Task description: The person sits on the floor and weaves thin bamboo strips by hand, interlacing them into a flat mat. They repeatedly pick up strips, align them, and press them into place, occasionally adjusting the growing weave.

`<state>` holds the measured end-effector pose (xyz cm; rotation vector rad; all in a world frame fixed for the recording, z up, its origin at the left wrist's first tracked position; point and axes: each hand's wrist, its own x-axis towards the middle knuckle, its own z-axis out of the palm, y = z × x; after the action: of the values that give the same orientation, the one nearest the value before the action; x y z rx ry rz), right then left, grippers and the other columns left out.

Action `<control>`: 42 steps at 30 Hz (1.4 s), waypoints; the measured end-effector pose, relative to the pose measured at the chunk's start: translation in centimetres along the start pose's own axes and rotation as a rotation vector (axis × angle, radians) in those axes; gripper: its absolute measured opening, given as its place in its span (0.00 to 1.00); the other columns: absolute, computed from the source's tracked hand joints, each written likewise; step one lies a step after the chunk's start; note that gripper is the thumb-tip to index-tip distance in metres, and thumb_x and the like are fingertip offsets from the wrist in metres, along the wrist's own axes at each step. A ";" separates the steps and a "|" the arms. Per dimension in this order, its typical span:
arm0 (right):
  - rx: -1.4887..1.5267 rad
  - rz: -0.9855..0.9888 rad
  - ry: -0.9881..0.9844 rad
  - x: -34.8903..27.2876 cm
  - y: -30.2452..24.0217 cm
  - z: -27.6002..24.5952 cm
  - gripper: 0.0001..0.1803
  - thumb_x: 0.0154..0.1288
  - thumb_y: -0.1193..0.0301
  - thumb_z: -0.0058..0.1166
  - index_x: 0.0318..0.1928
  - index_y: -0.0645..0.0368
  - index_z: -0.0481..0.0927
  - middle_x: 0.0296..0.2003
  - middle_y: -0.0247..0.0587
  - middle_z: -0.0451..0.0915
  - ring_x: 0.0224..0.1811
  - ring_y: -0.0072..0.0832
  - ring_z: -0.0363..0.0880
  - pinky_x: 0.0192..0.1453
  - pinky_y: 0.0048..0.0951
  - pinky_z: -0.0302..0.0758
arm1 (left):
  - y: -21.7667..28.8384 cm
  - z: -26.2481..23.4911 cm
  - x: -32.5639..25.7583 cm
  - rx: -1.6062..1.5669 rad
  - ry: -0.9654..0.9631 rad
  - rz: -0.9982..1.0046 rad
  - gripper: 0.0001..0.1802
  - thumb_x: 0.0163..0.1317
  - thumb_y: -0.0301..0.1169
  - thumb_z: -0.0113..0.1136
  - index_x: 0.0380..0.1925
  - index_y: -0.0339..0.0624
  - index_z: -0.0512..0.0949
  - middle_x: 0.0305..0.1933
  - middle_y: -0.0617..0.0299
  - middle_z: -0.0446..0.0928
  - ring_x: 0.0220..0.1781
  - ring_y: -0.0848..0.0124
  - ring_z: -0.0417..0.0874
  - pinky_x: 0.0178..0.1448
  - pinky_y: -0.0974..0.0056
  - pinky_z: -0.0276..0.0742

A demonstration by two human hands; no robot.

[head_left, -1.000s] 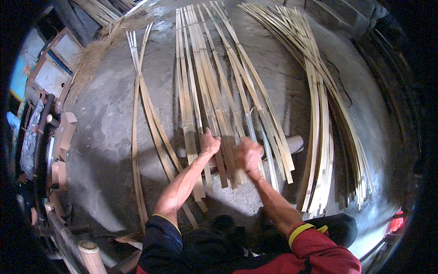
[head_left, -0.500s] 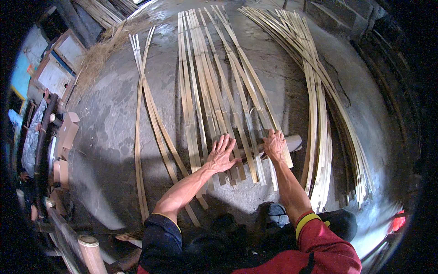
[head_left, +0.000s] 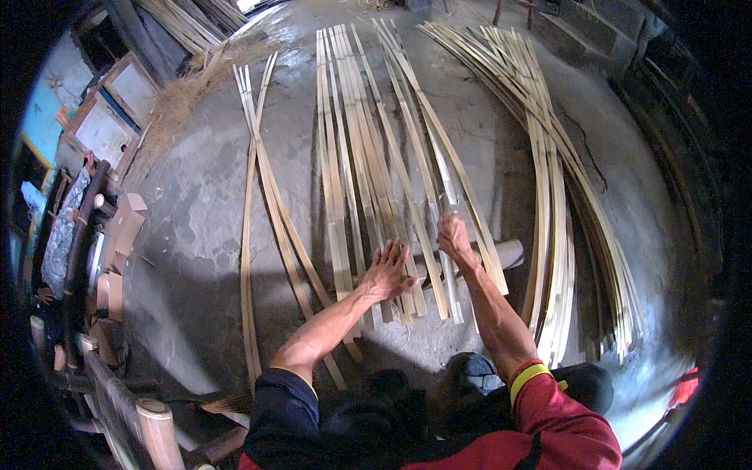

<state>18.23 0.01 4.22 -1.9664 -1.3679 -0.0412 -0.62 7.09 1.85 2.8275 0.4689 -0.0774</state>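
Long, pale bamboo strips (head_left: 362,157) lie lengthwise in front of me in a loose fan, their near ends crossing over a round pole (head_left: 511,255). My left hand (head_left: 388,271) rests on the middle strips with its fingers spread. To its right, my right hand (head_left: 456,238) is closed around a bamboo strip; its curled fingers partly hide the strip. The outermost strip of the fan runs free just right of that hand.
A few crossed strips (head_left: 270,188) lie to the left, and a thick bundle of strips (head_left: 546,196) to the right. Cardboard boxes (head_left: 125,227) and a bamboo frame (head_left: 159,431) stand at left. Straw (head_left: 168,121) litters the far left floor.
My right hand has shifted left and slightly away from me, off the rightmost strip and onto one nearer the middle. My left hand stays spread on the strips.
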 end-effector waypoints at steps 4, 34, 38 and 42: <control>0.579 0.632 -0.283 -1.1 -0.1 1.2 0.15 0.60 0.66 0.35 0.26 0.65 0.69 0.17 0.42 0.71 0.14 0.23 0.71 0.13 0.24 0.67 | -0.1 -0.2 0.0 0.020 -0.011 0.004 0.45 0.52 0.60 0.37 0.58 0.35 0.45 0.63 0.44 0.38 0.65 0.50 0.39 0.64 0.50 0.37; 0.253 0.291 -0.329 -1.7 -0.6 7.3 0.10 0.56 0.66 0.42 0.31 0.61 0.71 0.26 0.56 0.74 0.33 0.47 0.74 0.34 0.41 0.72 | 0.4 -2.4 0.0 0.043 -0.150 -0.011 0.46 0.49 0.56 0.46 0.58 0.36 0.45 0.64 0.47 0.38 0.66 0.53 0.37 0.64 0.47 0.39; 0.040 0.352 -0.333 -1.8 -0.9 7.5 0.12 0.54 0.65 0.41 0.30 0.62 0.70 0.25 0.56 0.75 0.30 0.49 0.74 0.32 0.42 0.72 | 0.2 -2.5 -0.4 -0.017 -0.103 0.016 0.45 0.49 0.55 0.48 0.58 0.36 0.45 0.64 0.48 0.39 0.66 0.53 0.38 0.64 0.47 0.40; -0.007 0.320 -0.383 -1.9 -1.3 7.0 0.13 0.55 0.65 0.40 0.32 0.63 0.68 0.24 0.58 0.74 0.29 0.50 0.74 0.31 0.44 0.72 | -0.1 -2.5 -0.6 -0.027 -0.092 0.039 0.44 0.49 0.55 0.48 0.58 0.37 0.46 0.64 0.48 0.40 0.65 0.51 0.39 0.63 0.47 0.40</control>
<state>13.81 2.75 -1.05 -2.2552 -1.2600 0.5035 -1.25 7.72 4.30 2.7909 0.3919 -0.1918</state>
